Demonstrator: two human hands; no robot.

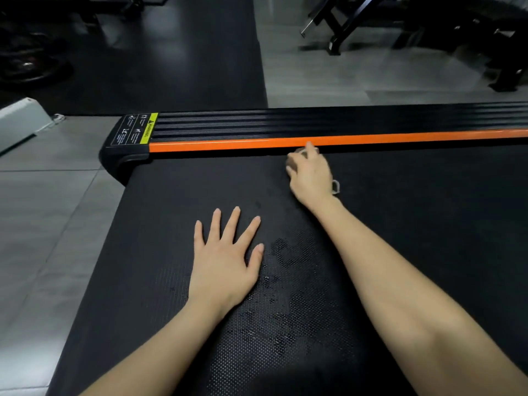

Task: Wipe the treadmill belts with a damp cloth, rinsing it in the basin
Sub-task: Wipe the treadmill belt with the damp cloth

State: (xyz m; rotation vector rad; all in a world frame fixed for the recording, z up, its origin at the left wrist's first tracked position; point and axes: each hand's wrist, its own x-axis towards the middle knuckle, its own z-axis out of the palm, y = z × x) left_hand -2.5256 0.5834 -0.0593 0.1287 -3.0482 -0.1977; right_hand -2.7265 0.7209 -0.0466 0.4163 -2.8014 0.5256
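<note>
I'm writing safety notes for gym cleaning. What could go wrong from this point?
Wet patches lie on the belt; left undried, someone could slip there. The left hand presses flat on the belt; if the belt rolls, that support may slide away. The right hand, gripping what looks like a dark cloth, works right beside the orange rail; it could snag at that edge.

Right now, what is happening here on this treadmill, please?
A person leans over the treadmill belt. The left hand lies flat on the belt with fingers spread. The right hand reaches to the belt's far edge, beside the orange side rail, and seems to grip the cloth, of which only a pale bit shows. Wet patches glisten on the belt between the arms. No basin is in view.
</note>
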